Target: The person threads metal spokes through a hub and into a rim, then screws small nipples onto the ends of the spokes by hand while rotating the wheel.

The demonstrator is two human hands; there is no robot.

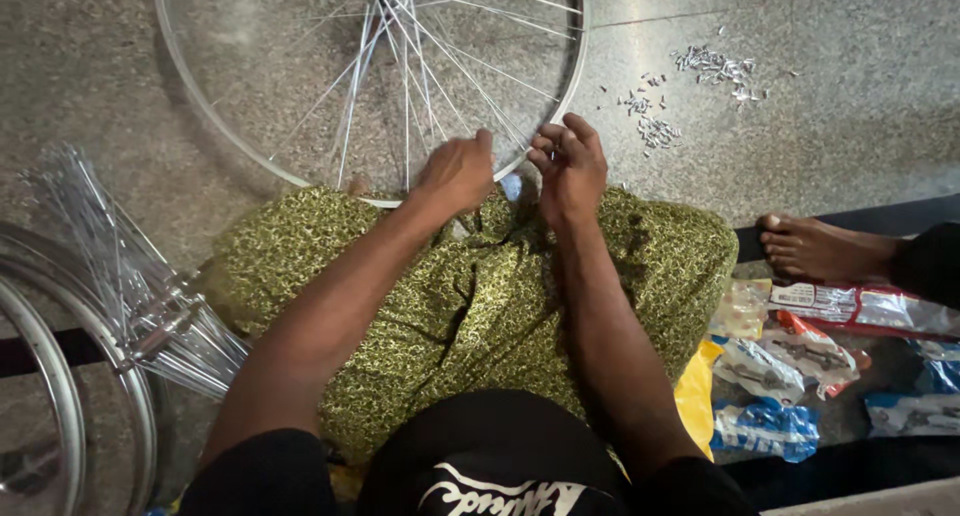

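A silver bicycle wheel rim [195,106] with thin spokes [440,61] lies on the stone floor, its near edge resting against my lap. My left hand [458,171] sits curled on the rim's near edge, fingers closed around it. My right hand [570,166] is just beside it at the rim, fingertips pinched together on a spoke end or a small part I cannot make out. My legs are covered by a green patterned cloth [470,296].
Small metal nipples [715,66] are scattered on the floor at the upper right. Another wheel with a spoke bundle [120,276] lies at the left. Plastic parts packets [790,361] lie at the right, near another person's bare foot [815,246].
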